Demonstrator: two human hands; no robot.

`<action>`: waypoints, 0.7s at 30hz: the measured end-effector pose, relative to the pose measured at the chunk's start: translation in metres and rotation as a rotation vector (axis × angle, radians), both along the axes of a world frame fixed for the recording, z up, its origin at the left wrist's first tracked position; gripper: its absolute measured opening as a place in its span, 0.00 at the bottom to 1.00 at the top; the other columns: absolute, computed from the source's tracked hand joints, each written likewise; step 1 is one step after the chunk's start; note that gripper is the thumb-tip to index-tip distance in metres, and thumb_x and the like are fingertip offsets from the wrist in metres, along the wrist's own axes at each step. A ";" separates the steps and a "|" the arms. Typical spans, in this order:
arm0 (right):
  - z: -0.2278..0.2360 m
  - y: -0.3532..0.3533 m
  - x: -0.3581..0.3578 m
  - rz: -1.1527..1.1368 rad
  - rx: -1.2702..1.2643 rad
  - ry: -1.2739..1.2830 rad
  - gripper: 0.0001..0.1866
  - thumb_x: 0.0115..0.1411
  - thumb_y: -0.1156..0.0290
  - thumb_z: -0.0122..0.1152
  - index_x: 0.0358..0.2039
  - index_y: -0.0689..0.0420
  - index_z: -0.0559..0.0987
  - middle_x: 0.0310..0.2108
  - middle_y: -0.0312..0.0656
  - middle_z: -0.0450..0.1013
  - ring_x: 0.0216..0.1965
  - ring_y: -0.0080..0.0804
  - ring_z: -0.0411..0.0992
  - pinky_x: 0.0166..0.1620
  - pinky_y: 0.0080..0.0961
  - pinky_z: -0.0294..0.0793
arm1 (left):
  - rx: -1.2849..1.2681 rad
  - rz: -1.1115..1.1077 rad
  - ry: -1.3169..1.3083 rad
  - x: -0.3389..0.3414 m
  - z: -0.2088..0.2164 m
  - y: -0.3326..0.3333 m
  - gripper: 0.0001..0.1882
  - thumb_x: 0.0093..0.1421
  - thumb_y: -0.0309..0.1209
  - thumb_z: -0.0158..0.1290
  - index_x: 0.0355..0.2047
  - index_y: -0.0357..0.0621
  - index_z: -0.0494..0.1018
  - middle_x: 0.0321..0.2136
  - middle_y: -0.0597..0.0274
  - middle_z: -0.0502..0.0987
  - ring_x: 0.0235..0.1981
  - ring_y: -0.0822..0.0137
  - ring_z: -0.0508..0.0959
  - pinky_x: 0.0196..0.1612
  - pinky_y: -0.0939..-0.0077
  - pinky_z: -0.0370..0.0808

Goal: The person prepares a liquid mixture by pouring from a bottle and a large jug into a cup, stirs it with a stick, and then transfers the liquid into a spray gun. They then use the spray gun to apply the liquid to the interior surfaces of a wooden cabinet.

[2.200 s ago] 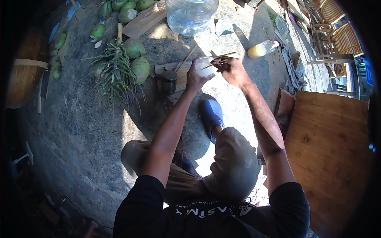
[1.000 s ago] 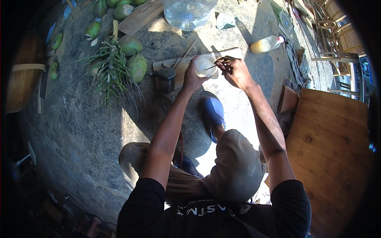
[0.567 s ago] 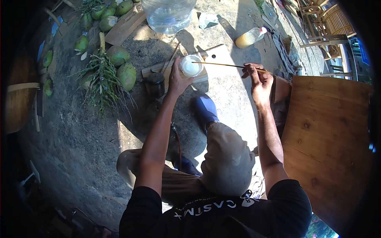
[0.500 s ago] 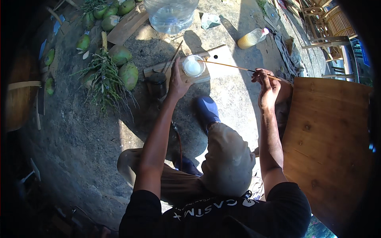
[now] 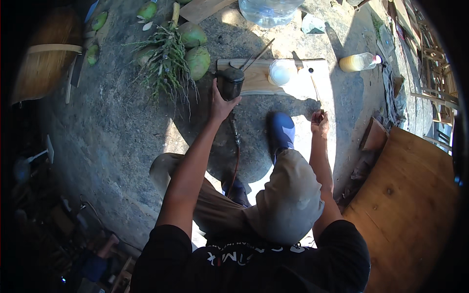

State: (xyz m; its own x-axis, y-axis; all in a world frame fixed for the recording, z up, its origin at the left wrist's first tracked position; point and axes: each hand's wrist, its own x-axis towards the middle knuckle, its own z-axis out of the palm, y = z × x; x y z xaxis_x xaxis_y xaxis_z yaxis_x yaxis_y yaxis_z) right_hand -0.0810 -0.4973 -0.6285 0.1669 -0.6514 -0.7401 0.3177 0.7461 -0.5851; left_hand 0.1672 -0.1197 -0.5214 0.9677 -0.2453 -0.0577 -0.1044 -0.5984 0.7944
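Left hand (image 5: 222,108) moved from white cup (image 5: 280,73) to dark pot (image 5: 231,85), curving around it, grip unclear; right hand (image 5: 320,122) pinched a thin stick (image 5: 314,88).

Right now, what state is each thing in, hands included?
Dark cup: upright, contents hidden.
Left hand: curved against the dark cup, grip unclear.
Right hand: closed on the stick.
Stick: held, tip outside the clear cup.
Clear cup: upright, white inside.
Board: flat, partly sunlit.
Bottle: capped, part-filled with yellowish liquid.
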 end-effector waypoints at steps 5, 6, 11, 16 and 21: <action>0.051 0.040 0.017 0.143 0.162 0.406 0.34 0.68 0.40 0.65 0.39 0.67 0.80 0.34 0.51 0.81 0.28 0.33 0.79 0.42 0.37 0.89 | -0.153 -0.101 0.179 0.023 -0.040 -0.002 0.63 0.45 0.45 0.81 0.74 0.34 0.56 0.66 0.39 0.71 0.68 0.47 0.72 0.69 0.54 0.70; 0.073 0.055 0.021 0.429 -0.019 0.423 0.34 0.70 0.42 0.62 0.44 0.70 0.79 0.39 0.56 0.80 0.34 0.37 0.80 0.42 0.37 0.88 | -0.168 -0.132 0.202 0.030 -0.045 -0.003 0.63 0.45 0.44 0.81 0.73 0.35 0.57 0.65 0.41 0.73 0.67 0.48 0.74 0.68 0.55 0.71; 0.168 0.142 0.104 1.442 -0.877 0.225 0.31 0.69 0.45 0.66 0.52 0.65 0.80 0.49 0.56 0.81 0.45 0.44 0.83 0.46 0.36 0.85 | -0.215 -0.150 0.086 0.027 -0.043 -0.009 0.59 0.45 0.41 0.80 0.72 0.36 0.59 0.60 0.47 0.78 0.62 0.52 0.79 0.64 0.58 0.75; 0.217 0.192 0.208 1.413 -1.698 0.171 0.36 0.63 0.44 0.72 0.62 0.57 0.79 0.54 0.57 0.75 0.59 0.61 0.74 0.57 0.50 0.78 | -0.350 -0.220 0.138 0.011 0.009 -0.008 0.51 0.45 0.37 0.78 0.66 0.37 0.65 0.56 0.47 0.79 0.59 0.52 0.80 0.60 0.57 0.78; 0.249 0.195 0.228 1.666 -1.701 0.165 0.39 0.62 0.46 0.74 0.65 0.57 0.77 0.56 0.56 0.75 0.59 0.60 0.74 0.61 0.47 0.76 | -0.213 -0.227 -0.014 0.005 0.069 0.008 0.42 0.43 0.34 0.78 0.57 0.38 0.71 0.49 0.47 0.81 0.51 0.49 0.83 0.54 0.56 0.81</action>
